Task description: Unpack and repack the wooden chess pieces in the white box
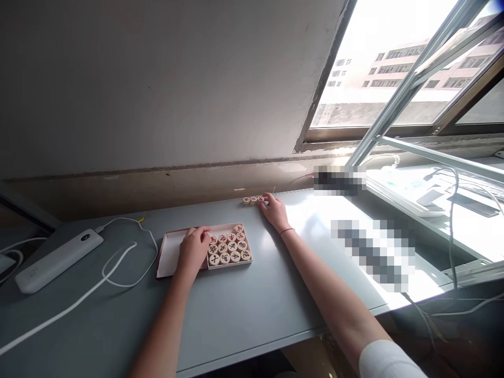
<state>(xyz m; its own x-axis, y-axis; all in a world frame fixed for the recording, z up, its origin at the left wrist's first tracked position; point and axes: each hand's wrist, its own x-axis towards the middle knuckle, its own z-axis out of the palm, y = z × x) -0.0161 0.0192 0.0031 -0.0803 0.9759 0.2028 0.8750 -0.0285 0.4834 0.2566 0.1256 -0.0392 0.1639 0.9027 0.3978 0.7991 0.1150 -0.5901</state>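
Note:
An open shallow cardboard box (168, 255) with a dark red edge lies on the grey desk (236, 310), its white inner floor bare on the left. Several round wooden Chinese chess pieces (230, 248) with red and black characters stand packed in its right part. My left hand (192, 251) lies over the box, with its fingertips at the pieces. Farther back, 3 pieces (253, 200) sit in a row near the wall. My right hand (274, 212) reaches them, its fingers against the rightmost. Neither hand clearly shows a grip.
A white power bank (59, 261) with white cables lies at the desk's left. A wall rises behind the desk. To the right, a bright window with metal frames (409, 79) overlooks a building. Blurred patches hide objects at the right, and cords hang past the desk's edge.

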